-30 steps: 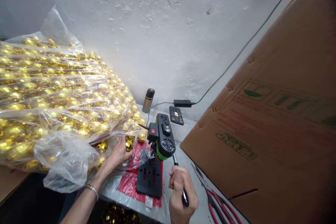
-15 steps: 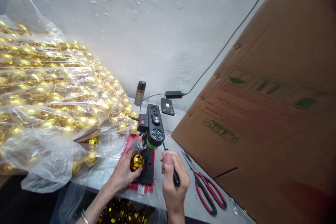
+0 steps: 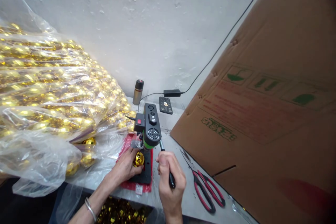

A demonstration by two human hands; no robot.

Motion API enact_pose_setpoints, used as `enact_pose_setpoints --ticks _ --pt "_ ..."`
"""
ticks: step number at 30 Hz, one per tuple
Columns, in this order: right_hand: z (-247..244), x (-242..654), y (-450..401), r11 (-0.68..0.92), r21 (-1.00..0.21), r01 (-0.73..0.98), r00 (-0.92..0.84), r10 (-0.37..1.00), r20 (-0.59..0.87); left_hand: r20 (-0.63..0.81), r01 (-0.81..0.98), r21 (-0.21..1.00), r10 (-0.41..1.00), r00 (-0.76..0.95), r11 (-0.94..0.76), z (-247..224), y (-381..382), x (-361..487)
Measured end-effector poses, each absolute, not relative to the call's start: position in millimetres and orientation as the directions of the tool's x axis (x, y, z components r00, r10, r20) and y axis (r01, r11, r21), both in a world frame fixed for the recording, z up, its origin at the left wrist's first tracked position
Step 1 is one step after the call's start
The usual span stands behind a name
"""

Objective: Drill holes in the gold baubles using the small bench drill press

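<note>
My left hand point(image 3: 128, 166) grips a gold mirror ball point(image 3: 139, 159) between thumb and fingers, just over the black base plate point(image 3: 144, 176) of a small bench drill press point(image 3: 151, 126). The press head, black with a green band, hangs close above the ball; the drill tip cannot be made out. My right hand point(image 3: 172, 175) is wrapped round the black-handled lever point(image 3: 171, 180) on the press's right side. Under the base lies red plastic wrap point(image 3: 127, 147). A silver bracelet point(image 3: 90, 209) circles my left wrist.
A clear bag point(image 3: 52, 91) of gold mirror balls fills the left. Red-and-black scissors point(image 3: 206, 189) lie right of my right hand, beside a large cardboard box point(image 3: 252, 112). Behind the press are a spray can point(image 3: 138, 92), a phone point(image 3: 165, 105) and a power adapter point(image 3: 172, 93). Gold balls gleam below the table edge.
The mirror ball has moved slightly nearer the press head's underside in my left hand. My right hand stays on the lever. The whole view has shifted a little.
</note>
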State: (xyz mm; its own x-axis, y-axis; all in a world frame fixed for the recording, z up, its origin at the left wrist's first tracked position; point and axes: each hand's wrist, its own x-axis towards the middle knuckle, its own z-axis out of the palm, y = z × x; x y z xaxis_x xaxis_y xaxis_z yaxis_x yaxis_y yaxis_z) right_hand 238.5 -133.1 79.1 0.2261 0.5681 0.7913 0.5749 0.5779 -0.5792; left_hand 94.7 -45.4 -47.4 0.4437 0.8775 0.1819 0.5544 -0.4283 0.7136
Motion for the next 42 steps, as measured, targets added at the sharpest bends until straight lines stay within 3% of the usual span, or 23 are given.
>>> enact_pose_setpoints --ticks 6,16,30,42 --pt "79.5 238.6 -132.4 0.585 -0.577 0.570 0.230 0.561 0.795 0.145 0.605 0.679 0.884 0.444 -0.416 -44.2 -47.4 98.5" --pt "76.4 237.4 -135.3 0.576 -0.604 0.550 0.246 0.580 0.777 0.258 0.589 0.687 0.900 0.351 -0.426 -67.2 -55.9 113.9" --pt "15.2 232.4 -130.6 0.604 -0.592 0.534 0.342 0.486 0.804 0.182 0.608 0.699 0.916 0.359 -0.377 -62.0 -56.7 115.7" --pt "1.0 229.9 -127.2 0.624 -0.594 0.508 0.394 0.444 0.805 0.160 0.612 0.708 0.924 0.347 -0.353 -62.2 -57.9 117.0"
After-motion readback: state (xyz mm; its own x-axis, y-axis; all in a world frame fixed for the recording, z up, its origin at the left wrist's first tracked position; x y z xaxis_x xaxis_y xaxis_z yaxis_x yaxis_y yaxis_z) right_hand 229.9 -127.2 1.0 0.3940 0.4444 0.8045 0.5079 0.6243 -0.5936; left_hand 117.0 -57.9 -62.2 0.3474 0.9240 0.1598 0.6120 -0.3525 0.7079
